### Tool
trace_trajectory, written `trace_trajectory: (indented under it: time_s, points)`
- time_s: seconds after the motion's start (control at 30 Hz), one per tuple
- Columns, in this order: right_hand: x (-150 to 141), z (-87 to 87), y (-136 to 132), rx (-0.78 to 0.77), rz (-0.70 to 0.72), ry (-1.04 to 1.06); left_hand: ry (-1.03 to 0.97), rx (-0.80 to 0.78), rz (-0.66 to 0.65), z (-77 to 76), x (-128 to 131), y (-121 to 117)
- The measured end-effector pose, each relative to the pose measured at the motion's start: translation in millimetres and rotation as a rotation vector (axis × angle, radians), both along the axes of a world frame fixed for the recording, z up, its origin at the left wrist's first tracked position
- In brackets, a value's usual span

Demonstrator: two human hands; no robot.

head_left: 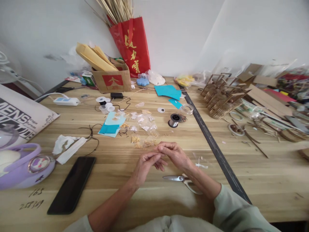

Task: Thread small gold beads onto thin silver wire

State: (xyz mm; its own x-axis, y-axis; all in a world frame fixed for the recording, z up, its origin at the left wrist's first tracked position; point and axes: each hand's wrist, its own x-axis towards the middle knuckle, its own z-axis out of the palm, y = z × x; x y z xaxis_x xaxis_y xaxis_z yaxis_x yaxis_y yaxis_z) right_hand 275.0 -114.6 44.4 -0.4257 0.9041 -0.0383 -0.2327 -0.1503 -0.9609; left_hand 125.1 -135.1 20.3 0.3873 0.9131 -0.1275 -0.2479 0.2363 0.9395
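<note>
Left hand [143,167] beside right hand [177,156]
Fingers [166,150] pinched (on what, I can't tell); a bump could scatter the beads [135,139].

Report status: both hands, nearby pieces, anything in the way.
Left hand and right hand close together, fingertips pinched; anything held, can't tell. Small gold pieces just beyond. Scissors by right forearm, possibly in its way.
</note>
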Motion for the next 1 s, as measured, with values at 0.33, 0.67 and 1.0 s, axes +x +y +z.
trace_trajectory:
  time_s: [0.33,0.67,1.0]
  points:
    - [-2.7,-10.5,0.5,-0.169,0.082,0.228,-0.104,-0.050,-0.028,0.3,0.1,-2.2]
    - [-1.8,-12.0,1.3,-0.202,0.036,0.231,-0.072,-0.075,-0.063,1.6,-0.1,-2.1]
    - [-2.5,-8.2,1.5,-0.227,0.050,0.255,-0.205,-0.148,-0.056,-0.3,0.9,-0.5]
